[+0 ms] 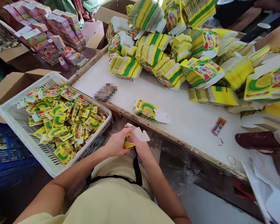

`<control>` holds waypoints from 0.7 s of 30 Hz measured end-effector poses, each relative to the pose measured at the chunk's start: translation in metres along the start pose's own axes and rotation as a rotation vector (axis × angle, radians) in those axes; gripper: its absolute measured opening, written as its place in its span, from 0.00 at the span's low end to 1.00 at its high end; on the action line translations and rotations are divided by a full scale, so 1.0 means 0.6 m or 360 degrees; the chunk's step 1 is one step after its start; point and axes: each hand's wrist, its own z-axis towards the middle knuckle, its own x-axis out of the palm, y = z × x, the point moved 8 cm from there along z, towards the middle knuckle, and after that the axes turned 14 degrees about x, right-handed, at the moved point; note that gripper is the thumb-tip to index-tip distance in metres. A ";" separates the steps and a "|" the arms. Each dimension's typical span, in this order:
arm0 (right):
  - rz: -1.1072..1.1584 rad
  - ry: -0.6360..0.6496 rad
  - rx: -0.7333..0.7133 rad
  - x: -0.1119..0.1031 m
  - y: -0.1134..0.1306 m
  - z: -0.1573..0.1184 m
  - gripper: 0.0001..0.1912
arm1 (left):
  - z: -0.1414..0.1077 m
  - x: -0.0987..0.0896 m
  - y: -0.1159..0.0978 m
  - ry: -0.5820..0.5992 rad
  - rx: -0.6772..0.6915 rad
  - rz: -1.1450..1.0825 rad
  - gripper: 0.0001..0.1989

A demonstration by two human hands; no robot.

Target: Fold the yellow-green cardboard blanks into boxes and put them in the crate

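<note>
Close to my body, both hands are closed around one small yellow carton (128, 141). My left hand (118, 143) grips its left side, and my right hand (141, 147) holds it from the right. A white end flap (141, 134) of the carton sticks up past my right fingers. Much of the carton is hidden by my hands. Just beyond, near the table's front edge, a small stack of flat yellow-green cartons (146, 109) lies with white flaps pointing right. To my left, a white plastic basket (52, 171) holds many small yellow cartons (60, 119).
Bundles of flat yellow cartons (163, 57) are heaped along the back of the white table (177, 124). A dark red cylinder (254, 141), a small packet (218, 126) and a rubber band (231, 159) lie at right. Pink boxes (60, 25) are stacked at far left, above a blue crate (9, 149).
</note>
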 end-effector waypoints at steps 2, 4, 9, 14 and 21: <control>0.0097 0.0111 0.0067 0.014 -0.010 0.009 0.27 | 0.000 -0.001 -0.003 -0.0083 0.0033 0.0012 0.38; 0.0119 0.0085 0.0079 0.015 -0.016 0.010 0.29 | 0.002 -0.004 -0.002 -0.0109 0.0025 0.0030 0.31; -0.0309 -0.0048 -0.0212 0.019 0.006 -0.020 0.36 | 0.000 0.001 0.014 0.0017 -0.0116 -0.0003 0.28; -0.0640 -0.0061 -0.0517 0.027 0.033 -0.043 0.23 | -0.002 -0.015 0.017 -0.0208 -0.0069 0.0045 0.32; -0.0635 -0.0138 -0.0593 0.007 0.041 -0.030 0.20 | -0.004 -0.067 0.006 -0.0100 -0.0144 0.0506 0.23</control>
